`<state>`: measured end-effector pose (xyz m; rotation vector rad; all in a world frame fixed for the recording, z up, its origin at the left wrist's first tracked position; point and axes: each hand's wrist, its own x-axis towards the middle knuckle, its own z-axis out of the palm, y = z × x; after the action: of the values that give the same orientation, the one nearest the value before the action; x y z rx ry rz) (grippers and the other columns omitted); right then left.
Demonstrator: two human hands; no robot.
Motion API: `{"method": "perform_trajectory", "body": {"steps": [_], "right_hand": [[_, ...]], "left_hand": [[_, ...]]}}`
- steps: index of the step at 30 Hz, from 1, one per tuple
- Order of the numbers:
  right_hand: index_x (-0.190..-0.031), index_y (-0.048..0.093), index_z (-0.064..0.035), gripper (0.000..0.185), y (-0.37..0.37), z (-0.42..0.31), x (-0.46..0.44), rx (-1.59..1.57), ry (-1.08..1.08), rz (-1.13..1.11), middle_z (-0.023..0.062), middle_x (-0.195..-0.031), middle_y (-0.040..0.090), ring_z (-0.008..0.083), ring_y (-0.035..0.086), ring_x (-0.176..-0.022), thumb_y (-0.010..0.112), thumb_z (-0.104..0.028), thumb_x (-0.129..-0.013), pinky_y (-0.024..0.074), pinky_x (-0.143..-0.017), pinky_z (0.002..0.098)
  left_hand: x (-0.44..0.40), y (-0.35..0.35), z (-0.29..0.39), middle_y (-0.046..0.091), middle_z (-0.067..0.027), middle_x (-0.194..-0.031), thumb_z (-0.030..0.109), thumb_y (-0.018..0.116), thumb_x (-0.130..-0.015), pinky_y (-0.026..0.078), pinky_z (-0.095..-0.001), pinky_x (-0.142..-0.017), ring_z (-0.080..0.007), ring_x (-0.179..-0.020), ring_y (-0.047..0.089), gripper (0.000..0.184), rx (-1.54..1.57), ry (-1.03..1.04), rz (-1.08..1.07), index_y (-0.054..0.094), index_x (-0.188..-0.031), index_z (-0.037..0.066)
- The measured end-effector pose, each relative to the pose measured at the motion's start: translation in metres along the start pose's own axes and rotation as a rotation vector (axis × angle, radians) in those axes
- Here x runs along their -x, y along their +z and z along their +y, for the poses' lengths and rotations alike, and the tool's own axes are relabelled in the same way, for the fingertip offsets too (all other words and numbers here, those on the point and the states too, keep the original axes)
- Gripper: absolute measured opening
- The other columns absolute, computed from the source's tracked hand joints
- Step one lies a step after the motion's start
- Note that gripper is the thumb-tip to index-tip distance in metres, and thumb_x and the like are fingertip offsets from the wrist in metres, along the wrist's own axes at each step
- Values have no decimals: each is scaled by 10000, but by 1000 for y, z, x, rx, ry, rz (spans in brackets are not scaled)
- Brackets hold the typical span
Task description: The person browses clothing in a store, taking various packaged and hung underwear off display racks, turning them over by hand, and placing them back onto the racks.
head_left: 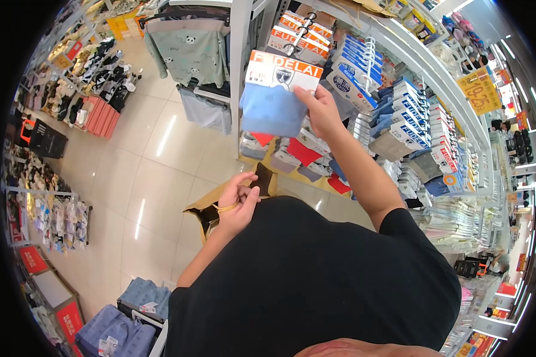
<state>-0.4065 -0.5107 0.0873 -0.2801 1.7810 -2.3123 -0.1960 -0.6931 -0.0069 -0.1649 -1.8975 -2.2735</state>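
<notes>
My right hand [320,112] pinches the right edge of a packaged light blue garment [274,110] with an orange and white header card. That package is at the front of a row of similar orange-topped packages [301,41] on hooks. Lower down, near my body, my left hand [239,203] has its fingers curled, with a yellow band at the wrist; nothing shows in it. Just beside and behind it is an open brown cardboard box [205,208], partly hidden by the hand and my black shirt.
Blue-carded packages [354,71] hang to the right on the same rack. A green panda-print garment [187,50] hangs at the upper left. Folded blue garments [116,333] lie at the lower left. Sock displays [101,77] stand across the tiled floor [155,160].
</notes>
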Motion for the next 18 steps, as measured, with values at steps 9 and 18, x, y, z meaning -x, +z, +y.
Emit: {"method": "perform_trajectory", "body": {"steps": [9,18], "right_hand": [[-1194,569,-9,327,16,-10,66,-292,275,-178,82,-1141,628,161,605,-1021,574,-211,-937,474,-910,322],[-1203,585,-18,403,9,17,109,165,-43,-667,80,-1211,602,144,552,-1112,690,-212,-866,434,-953,331]], "left_hand": [[-14,7,4,366,-177,-1382,133,715,-827,454,-206,-638,-172,-903,631,825,157,89,53,178,-1437,-7],[-3,-2,-17,662,-105,-1073,32,664,-827,486,-335,-853,-216,-998,632,289,-321,39,-81,625,-1111,5]]}}
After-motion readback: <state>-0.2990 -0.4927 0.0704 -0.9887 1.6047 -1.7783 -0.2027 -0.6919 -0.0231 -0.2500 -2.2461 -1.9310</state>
